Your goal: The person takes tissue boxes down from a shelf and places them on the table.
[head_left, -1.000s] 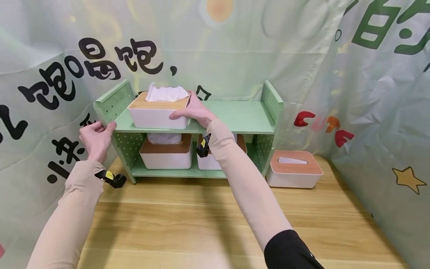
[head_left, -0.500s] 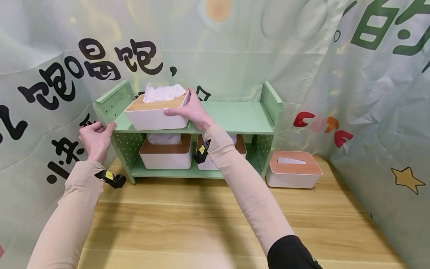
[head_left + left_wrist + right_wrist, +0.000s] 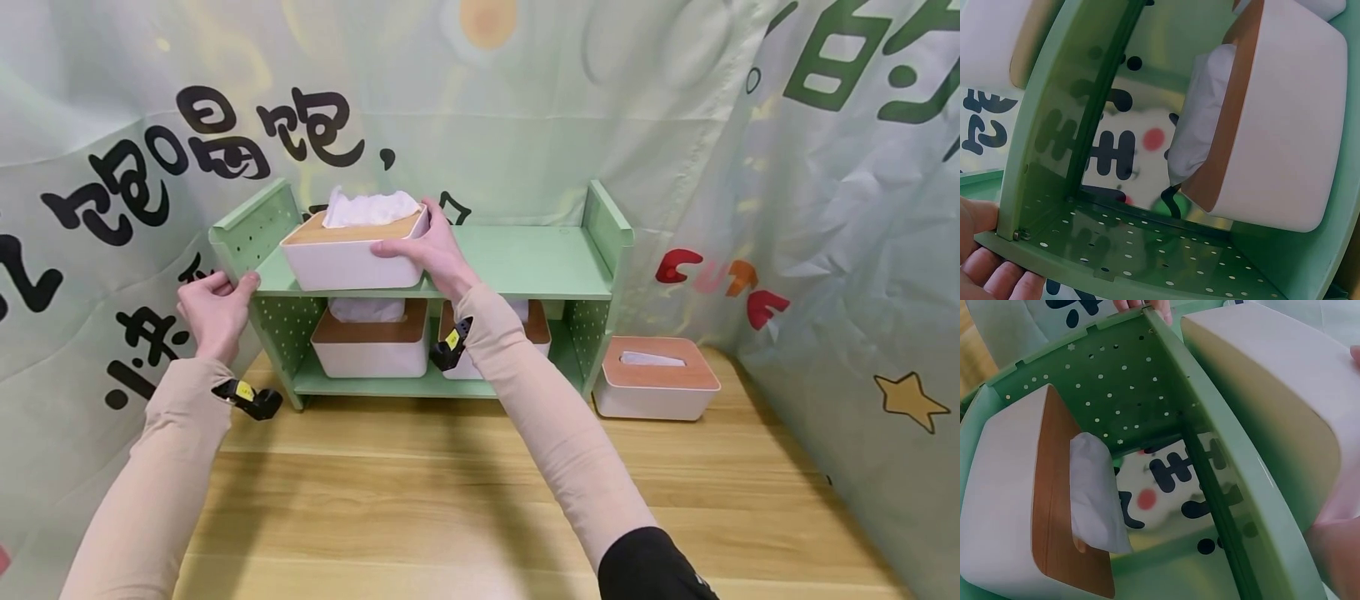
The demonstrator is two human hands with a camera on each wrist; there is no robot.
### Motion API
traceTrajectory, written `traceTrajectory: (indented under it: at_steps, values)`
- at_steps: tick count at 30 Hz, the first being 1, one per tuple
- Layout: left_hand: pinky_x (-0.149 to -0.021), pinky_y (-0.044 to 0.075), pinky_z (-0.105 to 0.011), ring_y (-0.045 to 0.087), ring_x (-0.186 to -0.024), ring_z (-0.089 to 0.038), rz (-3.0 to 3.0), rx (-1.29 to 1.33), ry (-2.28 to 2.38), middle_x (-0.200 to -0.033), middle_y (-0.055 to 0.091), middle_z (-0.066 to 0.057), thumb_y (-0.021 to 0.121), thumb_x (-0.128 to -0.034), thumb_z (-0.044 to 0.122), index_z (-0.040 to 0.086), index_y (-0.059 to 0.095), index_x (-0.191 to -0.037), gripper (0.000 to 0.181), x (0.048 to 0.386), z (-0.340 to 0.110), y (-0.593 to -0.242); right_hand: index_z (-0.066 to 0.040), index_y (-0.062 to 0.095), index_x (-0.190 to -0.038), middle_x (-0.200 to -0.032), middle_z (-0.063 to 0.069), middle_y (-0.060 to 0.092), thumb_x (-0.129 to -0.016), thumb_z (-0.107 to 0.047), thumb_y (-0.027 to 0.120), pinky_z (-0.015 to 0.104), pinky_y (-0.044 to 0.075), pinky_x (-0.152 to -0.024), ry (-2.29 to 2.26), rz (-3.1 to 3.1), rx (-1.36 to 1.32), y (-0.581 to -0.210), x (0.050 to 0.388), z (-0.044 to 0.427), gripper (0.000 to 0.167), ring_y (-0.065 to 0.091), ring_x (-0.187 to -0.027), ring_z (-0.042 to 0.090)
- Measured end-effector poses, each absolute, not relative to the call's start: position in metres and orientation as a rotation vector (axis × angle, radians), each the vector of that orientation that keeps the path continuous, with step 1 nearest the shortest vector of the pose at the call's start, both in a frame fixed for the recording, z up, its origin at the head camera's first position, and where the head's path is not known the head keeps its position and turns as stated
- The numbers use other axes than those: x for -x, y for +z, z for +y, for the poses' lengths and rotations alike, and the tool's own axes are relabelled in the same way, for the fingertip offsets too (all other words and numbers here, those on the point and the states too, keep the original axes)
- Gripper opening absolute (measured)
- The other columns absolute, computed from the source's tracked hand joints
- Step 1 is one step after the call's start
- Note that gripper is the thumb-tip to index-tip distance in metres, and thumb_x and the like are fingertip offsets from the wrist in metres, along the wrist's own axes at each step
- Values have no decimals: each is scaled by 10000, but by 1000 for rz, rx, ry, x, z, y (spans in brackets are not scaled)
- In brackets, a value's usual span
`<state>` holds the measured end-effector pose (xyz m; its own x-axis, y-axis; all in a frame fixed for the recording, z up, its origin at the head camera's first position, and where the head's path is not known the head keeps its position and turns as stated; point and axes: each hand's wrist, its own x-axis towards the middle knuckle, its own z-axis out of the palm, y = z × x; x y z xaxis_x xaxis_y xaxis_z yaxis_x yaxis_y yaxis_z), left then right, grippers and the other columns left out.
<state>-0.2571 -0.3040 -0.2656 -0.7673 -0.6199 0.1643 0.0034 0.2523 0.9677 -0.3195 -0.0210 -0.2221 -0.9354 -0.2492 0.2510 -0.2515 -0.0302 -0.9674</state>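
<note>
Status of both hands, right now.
Left hand: gripping the green shelf at its left side.
Right hand: holding the topmost tissue box.

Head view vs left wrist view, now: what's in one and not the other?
Head only: the right hand and the tissue box on the table, beside the green shelf.

Left wrist only: a red dot on the backdrop, seen through the shelf's open back.

Both: the left hand gripping the shelf's edge, the upper tissue box, the lower-left tissue box.
</note>
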Motion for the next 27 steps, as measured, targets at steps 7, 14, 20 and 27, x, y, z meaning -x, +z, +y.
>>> traceTrajectory:
  at_steps: [7,14,20,27]
  values:
    - [-620,471,-31,566,-631,137,-2010,-564,-1540,-564,519,356,727,-911,238,67,634,-1336,468,257,-303,-265,-75,175,-1593,-1513,82,417,-709,-117,849,303,351,-1203,2214,-2137,-579,-223,319,-21,1112,456,-1308,174]
    - [-622,470,-39,565,-634,133,-2017,-570,-1519,-562,511,359,730,-909,250,72,642,-1330,465,257,-304,-266,-74,239,-1560,-1437,70,473,-708,-83,844,300,382,-1172,2261,-2084,-595,-224,317,-21,1046,492,-1240,163]
    - [-621,472,-38,568,-631,134,-2011,-570,-1533,-563,510,357,729,-909,245,72,635,-1336,470,257,-304,-265,-101,351,-1475,-1342,66,528,-701,-79,850,287,422,-1116,2268,-2054,-627,-224,317,-22,920,525,-1172,154]
    - [-619,474,-38,569,-635,136,-2018,-564,-1531,-565,508,359,722,-914,247,72,639,-1333,462,256,-303,-265,-84,310,-1523,-1370,70,524,-704,-66,842,301,408,-1150,2294,-2048,-604,-224,315,-20,977,518,-1195,154]
